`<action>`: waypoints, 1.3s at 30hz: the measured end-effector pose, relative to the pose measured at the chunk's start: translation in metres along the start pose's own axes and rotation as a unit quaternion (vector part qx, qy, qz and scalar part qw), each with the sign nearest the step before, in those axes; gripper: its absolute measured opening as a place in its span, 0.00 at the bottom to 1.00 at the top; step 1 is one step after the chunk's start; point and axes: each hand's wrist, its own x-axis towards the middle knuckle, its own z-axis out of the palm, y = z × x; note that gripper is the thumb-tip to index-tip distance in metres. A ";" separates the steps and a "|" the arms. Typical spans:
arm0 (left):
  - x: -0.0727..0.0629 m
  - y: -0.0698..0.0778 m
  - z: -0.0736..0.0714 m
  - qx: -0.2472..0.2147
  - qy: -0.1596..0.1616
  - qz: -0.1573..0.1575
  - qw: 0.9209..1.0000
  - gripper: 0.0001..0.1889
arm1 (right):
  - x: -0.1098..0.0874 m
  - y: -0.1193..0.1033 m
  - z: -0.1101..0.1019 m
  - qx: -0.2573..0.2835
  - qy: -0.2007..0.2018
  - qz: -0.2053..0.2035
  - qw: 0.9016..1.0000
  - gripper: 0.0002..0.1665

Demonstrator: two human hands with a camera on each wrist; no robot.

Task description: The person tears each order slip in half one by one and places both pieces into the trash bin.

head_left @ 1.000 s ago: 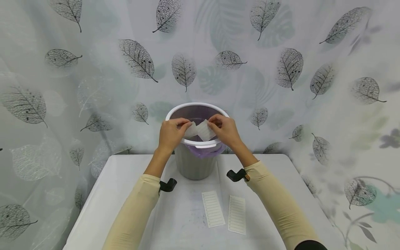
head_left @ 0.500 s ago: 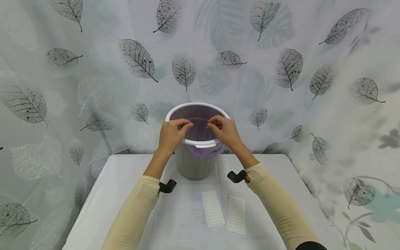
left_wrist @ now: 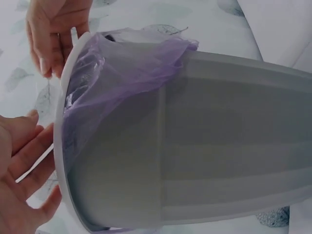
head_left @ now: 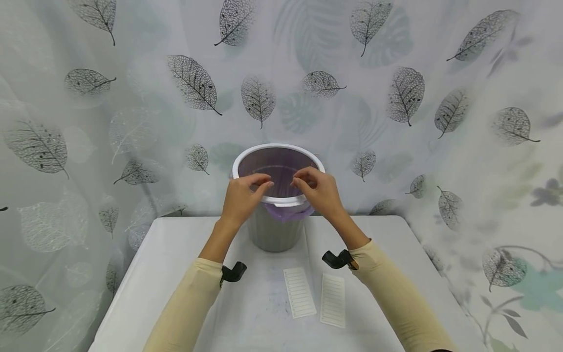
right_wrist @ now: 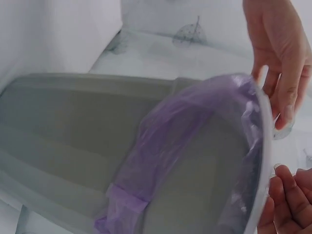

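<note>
Both hands hover over the mouth of a grey bin [head_left: 273, 232] with a white rim. My left hand [head_left: 243, 198] is at the rim's left side, thumb and fingers apart and holding nothing. Opposite it, my right hand [head_left: 321, 191] has its fingers loosely bent, with nothing held. The left wrist view has the left hand [left_wrist: 22, 180] with fingers spread right at the rim. A thin purple bag [right_wrist: 161, 141] lines the bin and folds down over its outside. Through the mouth, the purple-tinted inner wall shows; the near part of the inside is hidden.
Two printed, lined paper strips lie on the white table in front of the bin, a left strip [head_left: 300, 292] and a right strip [head_left: 333, 300]. Behind the table [head_left: 184, 234] hangs a leaf-patterned curtain [head_left: 281, 107].
One second ago each hand pinched a piece of white paper over the bin. Both pieces have been let go and are out of sight. The hands have since lowered slightly and loosened.
</note>
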 end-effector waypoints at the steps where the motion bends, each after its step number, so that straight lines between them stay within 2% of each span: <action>1: -0.001 0.000 0.000 -0.005 0.001 0.006 1.000 0.10 | -0.002 -0.002 0.000 0.006 0.003 -0.002 1.000 0.04; 8: -0.013 0.009 -0.004 -0.026 -0.002 0.041 0.999 0.10 | -0.020 -0.014 -0.001 0.060 0.003 -0.004 0.998 0.03; 12: -0.021 0.016 -0.006 -0.050 -0.013 0.056 0.997 0.10 | -0.033 -0.016 -0.001 0.088 -0.003 0.016 0.996 0.04; 18: -0.034 0.022 -0.007 -0.093 -0.012 0.061 0.994 0.09 | -0.053 -0.029 -0.003 0.125 -0.019 0.051 0.991 0.05; 23: -0.050 0.023 -0.003 -0.101 -0.025 0.061 0.993 0.10 | -0.069 -0.048 -0.005 0.117 -0.028 0.054 0.991 0.04; 31: -0.079 0.015 0.013 -0.107 -0.059 0.044 0.992 0.08 | -0.095 -0.039 0.002 0.098 -0.037 0.094 0.990 0.02; 39: -0.110 0.002 0.028 -0.090 -0.084 -0.005 0.992 0.08 | -0.123 -0.023 0.015 0.083 -0.047 0.137 0.986 0.04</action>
